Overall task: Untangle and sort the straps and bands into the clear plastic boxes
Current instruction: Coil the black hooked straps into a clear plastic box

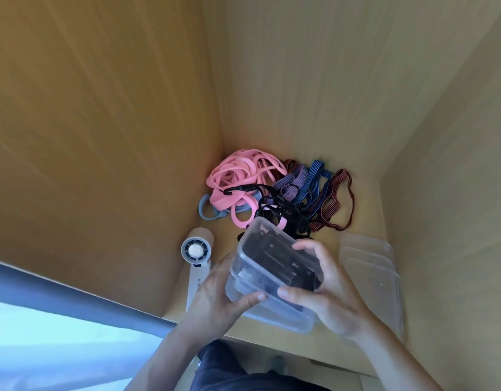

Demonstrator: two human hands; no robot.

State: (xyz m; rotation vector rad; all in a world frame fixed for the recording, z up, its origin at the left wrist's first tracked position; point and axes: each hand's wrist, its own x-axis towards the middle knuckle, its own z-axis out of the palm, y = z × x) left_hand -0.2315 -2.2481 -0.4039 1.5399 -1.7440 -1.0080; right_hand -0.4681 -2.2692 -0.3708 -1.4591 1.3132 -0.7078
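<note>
Grip: your left hand (212, 294) and right hand (331, 292) are both clasping the clear rectangular plastic box (283, 320) of black straps (271, 249).
Room: bare tan wooden desktop (328, 231) is showing between its rim and the stacked clear lids (370, 266).

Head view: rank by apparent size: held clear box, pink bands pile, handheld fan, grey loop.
clear box, but nearest the camera, so unsure
pink bands pile
handheld fan
grey loop

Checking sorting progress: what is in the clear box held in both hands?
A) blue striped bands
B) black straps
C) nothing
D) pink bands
B: black straps show through the clear box gripped by the left hand and right hand; the pink bands lie in the pile behind.
</note>
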